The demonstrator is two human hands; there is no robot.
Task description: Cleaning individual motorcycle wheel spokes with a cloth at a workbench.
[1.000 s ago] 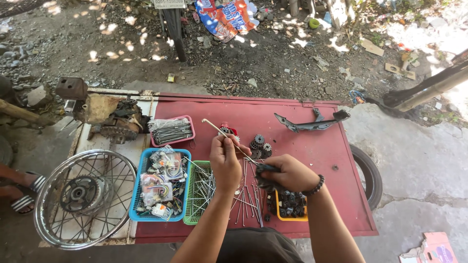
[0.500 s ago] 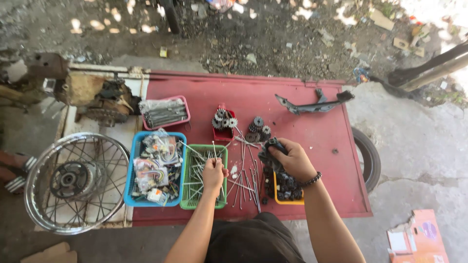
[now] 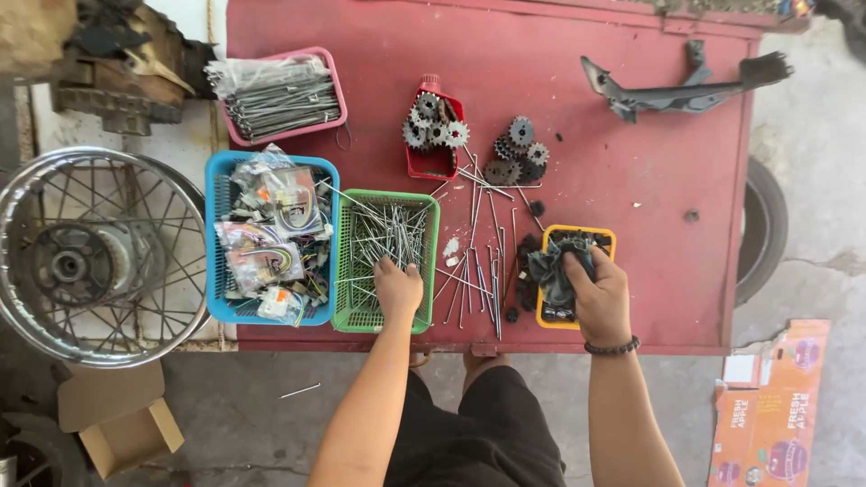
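My left hand (image 3: 398,290) reaches into the green basket (image 3: 347,298) and its fingers close among the thin metal spokes (image 3: 390,236) lying there. My right hand (image 3: 600,298) grips a dark grey rag (image 3: 552,271) and presses it down onto the yellow tray (image 3: 603,236) of small black parts. Loose spokes (image 3: 478,261) lie scattered on the red table (image 3: 631,180) between the two hands.
A blue basket (image 3: 215,225) of bagged parts sits left of the green one, a pink tray (image 3: 271,135) of spokes behind it. Sprockets (image 3: 519,153) and a red container (image 3: 431,162) lie mid-table, a black bracket (image 3: 677,90) far right. A spoked wheel (image 3: 90,257) rests at left.
My left hand came down from holding a spoke in the air into the green basket. My right hand moved the rag down onto the yellow tray. The camera has tilted down closer.
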